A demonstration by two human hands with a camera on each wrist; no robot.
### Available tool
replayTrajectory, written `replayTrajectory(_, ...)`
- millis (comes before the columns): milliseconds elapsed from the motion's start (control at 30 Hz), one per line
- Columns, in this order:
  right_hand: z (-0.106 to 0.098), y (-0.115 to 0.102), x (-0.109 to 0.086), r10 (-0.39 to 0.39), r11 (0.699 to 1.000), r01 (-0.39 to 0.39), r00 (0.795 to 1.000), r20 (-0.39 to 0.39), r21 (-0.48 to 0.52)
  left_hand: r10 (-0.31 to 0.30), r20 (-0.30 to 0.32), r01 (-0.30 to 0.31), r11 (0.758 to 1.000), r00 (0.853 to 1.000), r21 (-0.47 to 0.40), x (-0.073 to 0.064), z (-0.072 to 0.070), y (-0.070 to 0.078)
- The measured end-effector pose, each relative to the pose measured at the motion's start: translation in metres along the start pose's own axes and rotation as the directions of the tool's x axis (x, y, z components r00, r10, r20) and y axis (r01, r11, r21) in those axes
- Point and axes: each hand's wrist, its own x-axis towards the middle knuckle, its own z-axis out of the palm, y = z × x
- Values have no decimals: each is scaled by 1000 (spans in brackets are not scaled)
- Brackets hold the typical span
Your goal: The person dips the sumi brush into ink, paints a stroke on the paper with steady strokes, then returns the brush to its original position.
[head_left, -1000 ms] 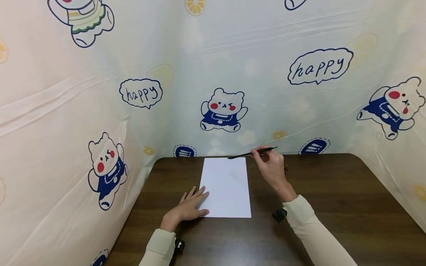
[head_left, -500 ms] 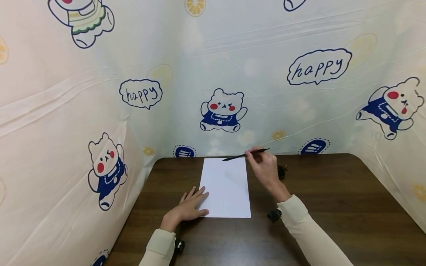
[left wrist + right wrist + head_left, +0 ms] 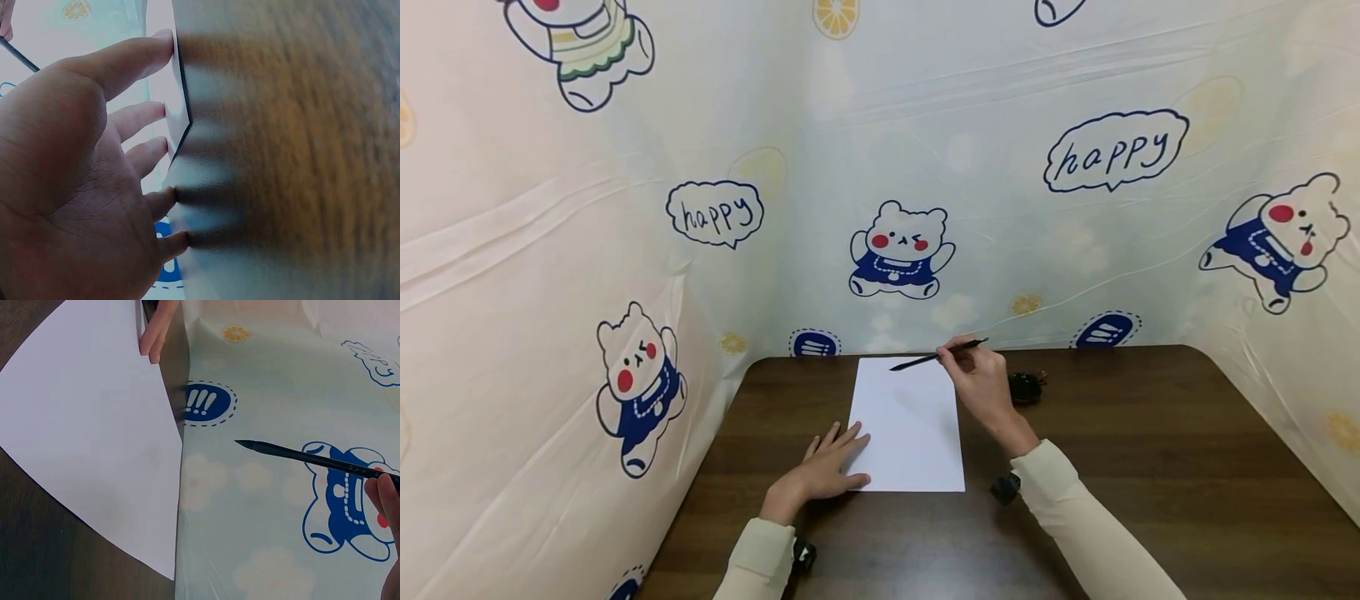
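A white sheet of paper (image 3: 917,433) lies upright on the dark wooden table. My left hand (image 3: 827,467) rests with spread fingers on its lower left edge; in the left wrist view thumb and fingertips (image 3: 164,40) touch the surface. With thumb and fingers my right hand (image 3: 985,383) pinches a slim black writing brush (image 3: 917,362). Its dark pointed tip faces left over the sheet's upper part. In the right wrist view the brush (image 3: 294,453) shows against the cloth, its tip apart from the paper (image 3: 94,425). The sheet bears no visible marks.
A small round black object (image 3: 1025,388), its kind unclear, sits on the table (image 3: 1150,467) just right of my right hand. Cloth (image 3: 1000,250) printed with bears surrounds the table's back and sides. A dark device is strapped at each wrist.
My right hand has moved left and slightly down with the brush, bringing the tip further over the paper. The black object behind it has come into view. The left hand stays put.
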Motion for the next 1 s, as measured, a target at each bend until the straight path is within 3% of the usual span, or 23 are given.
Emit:
replayTrajectory(500,17,-2,-4,-12,999,11,1000,20,33,2,-4,-2,1000,1000,-7,-1,0,-1)
replayTrajectory(1000,30,-1,-8,42,999,-44,998,52,32,-5,3,5,1000,1000,-2,1,2,-1)
